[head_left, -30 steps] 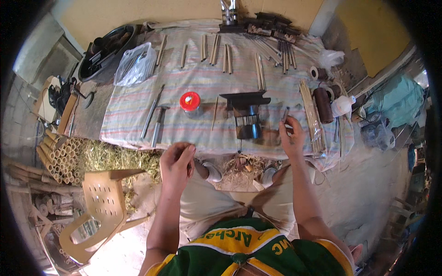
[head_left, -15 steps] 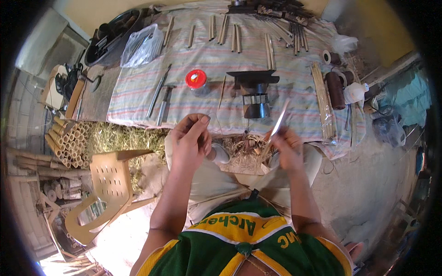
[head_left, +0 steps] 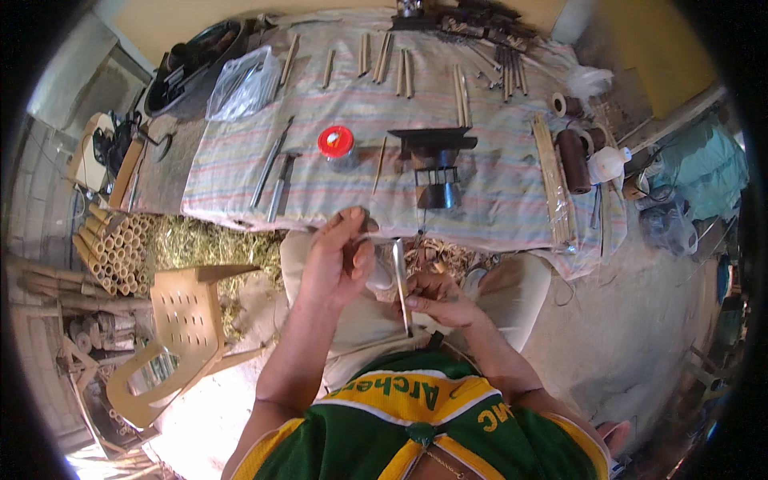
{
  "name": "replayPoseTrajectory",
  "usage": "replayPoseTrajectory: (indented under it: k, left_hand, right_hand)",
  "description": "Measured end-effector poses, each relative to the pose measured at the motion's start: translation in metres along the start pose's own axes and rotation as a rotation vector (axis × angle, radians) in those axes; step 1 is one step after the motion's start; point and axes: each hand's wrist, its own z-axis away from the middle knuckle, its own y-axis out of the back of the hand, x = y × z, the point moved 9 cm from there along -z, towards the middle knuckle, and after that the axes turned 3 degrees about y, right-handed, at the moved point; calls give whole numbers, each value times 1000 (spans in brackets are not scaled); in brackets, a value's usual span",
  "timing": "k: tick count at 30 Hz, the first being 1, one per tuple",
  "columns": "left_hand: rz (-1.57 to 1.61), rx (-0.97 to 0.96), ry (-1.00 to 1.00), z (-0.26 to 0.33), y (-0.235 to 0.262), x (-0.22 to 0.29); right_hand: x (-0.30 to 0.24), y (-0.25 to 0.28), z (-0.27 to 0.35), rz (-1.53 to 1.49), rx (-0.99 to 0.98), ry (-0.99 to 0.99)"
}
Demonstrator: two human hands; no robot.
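Note:
My left hand (head_left: 344, 256) is raised just off the table's front edge, thumb and fingertips pressed together. Whatever they pinch is too small to make out. To its right, over my lap, my right hand (head_left: 438, 299) is closed round a slim knife (head_left: 399, 268), its shiny blade upright and its tip toward the table. Beyond the hands, a dark object with a flat top and a barred, lantern-like body (head_left: 437, 172) stands near the cloth's front edge. Left of it is a clear jar with a red lid (head_left: 335, 142), and between them lies a thin stick (head_left: 379, 166).
A striped cloth (head_left: 320, 188) covers the table. On its left lie a hammer (head_left: 280, 188) and a long metal tool (head_left: 271, 163). Several bamboo tubes (head_left: 382, 58) lie at the back. Bundled sticks (head_left: 552, 180) and spools (head_left: 574, 160) are right. A plastic chair (head_left: 188, 320) stands left.
My right hand has moved left and nearer my body, bringing the knife beside my left hand and turning its blade upright. My left hand stays nearly in place, still pinched.

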Motion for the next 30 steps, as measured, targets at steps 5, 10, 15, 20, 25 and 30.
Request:
replayPoseTrajectory:
  k: [5,10,15,20,25,30]
  left_hand:
    - [-41,-1,-69,-3,8,8]
    - [-131,46,-157,1,7,15]
    - [-185,108,-218,5,12,27]
    - [-399,103,-307,10,13,30]
    - [-731,12,-250,16,-3,-2]
    - [-773,-48,-281,19,-23,-17]
  right_hand:
    - [19,19,16,68,112,-74]
    - [26,23,21,180,88,-112]
    - [39,30,26,294,97,-183]
    - [30,41,27,212,366,-80]
    - [-22,53,20,348,592,37]
    - [-48,39,11,165,569,123]
